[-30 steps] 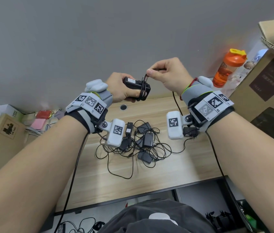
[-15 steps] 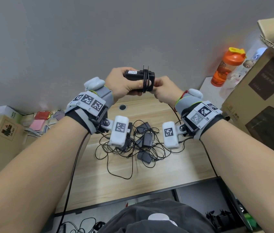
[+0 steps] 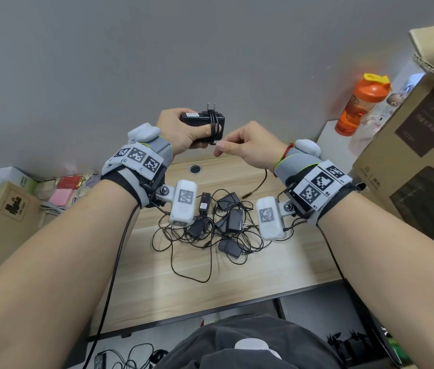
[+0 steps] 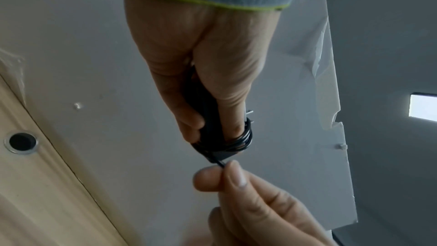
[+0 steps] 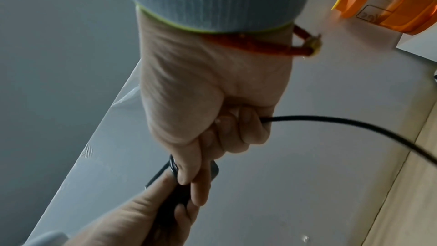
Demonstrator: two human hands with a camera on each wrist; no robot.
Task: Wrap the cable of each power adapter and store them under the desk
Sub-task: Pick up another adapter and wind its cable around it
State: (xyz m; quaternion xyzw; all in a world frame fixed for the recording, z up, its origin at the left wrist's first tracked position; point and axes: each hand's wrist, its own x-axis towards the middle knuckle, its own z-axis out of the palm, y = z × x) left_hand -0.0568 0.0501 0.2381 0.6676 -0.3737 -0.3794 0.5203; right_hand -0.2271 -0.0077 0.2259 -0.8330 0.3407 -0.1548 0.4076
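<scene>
My left hand (image 3: pixel 184 131) grips a black power adapter (image 3: pixel 202 123) held up in front of the grey wall, prongs pointing up. Several turns of its thin black cable (image 4: pixel 243 137) circle the adapter's body (image 4: pixel 208 119). Just to the right and a little lower, my right hand (image 3: pixel 247 149) pinches the free cable (image 5: pixel 331 121) between thumb and forefinger, close to the adapter's underside. The loose end of that cable (image 3: pixel 259 182) hangs down to the desk. Below, several more black adapters (image 3: pixel 233 221) lie in a tangle of cables on the wooden desk (image 3: pixel 277 267).
An orange shaker bottle (image 3: pixel 362 102) stands at the back right beside large cardboard boxes (image 3: pixel 418 161). A cardboard box (image 3: pixel 0 222) and small packets (image 3: pixel 62 190) sit at the left. A cable grommet hole (image 3: pixel 195 169) is in the desk's back edge. Under the desk lie dark cables (image 3: pixel 130 355).
My right hand has drawn the cable down from the adapter's top, round its right side to below it, adding to the wrap. Both hands sit slightly higher against the wall.
</scene>
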